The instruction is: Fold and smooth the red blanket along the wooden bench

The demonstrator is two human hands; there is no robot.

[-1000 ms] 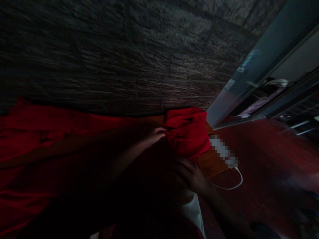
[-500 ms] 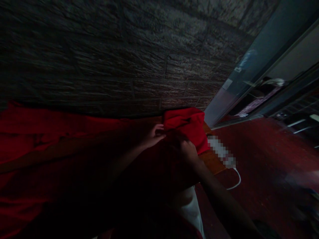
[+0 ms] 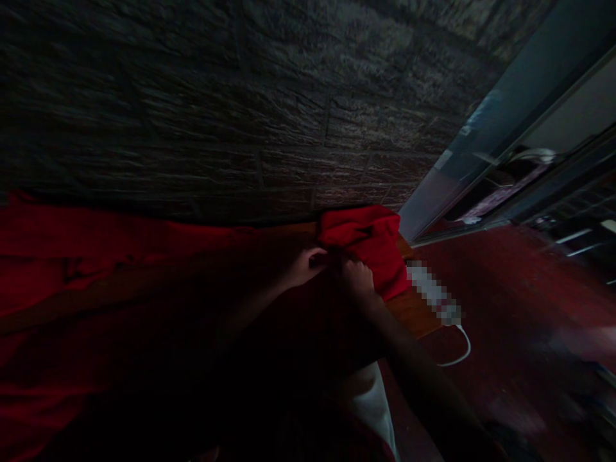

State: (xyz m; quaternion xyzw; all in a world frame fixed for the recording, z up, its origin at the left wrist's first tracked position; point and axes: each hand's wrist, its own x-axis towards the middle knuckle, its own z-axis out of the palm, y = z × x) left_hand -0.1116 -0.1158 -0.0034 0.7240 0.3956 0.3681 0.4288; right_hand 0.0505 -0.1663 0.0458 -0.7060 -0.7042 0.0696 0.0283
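Note:
A folded red cloth (image 3: pixel 380 240) lies at the right end of a wooden surface, its near side lost in deep shadow. At its near edge, my right hand (image 3: pixel 359 279) is closed in a fist-like grip on the cloth. My left hand (image 3: pixel 308 266) is just left of it, with thumb and forefinger curled together in a pinch at the cloth's shadowed edge. The fingertips of both hands are hard to make out in the dark.
More red fabric (image 3: pixel 96 247) spreads along the left. A brick wall (image 3: pixel 289 115) rises behind the wooden surface (image 3: pixel 421 314). A blurred-out white object (image 3: pixel 433 295) with a white cord lies at the right edge. Beyond are a red floor (image 3: pixel 505 289) and a door frame (image 3: pixel 447 160).
My left hand has gone from open fingers to a pinch and come nearer my right hand. The right hand has shifted slightly left, still closed. The view has moved a little.

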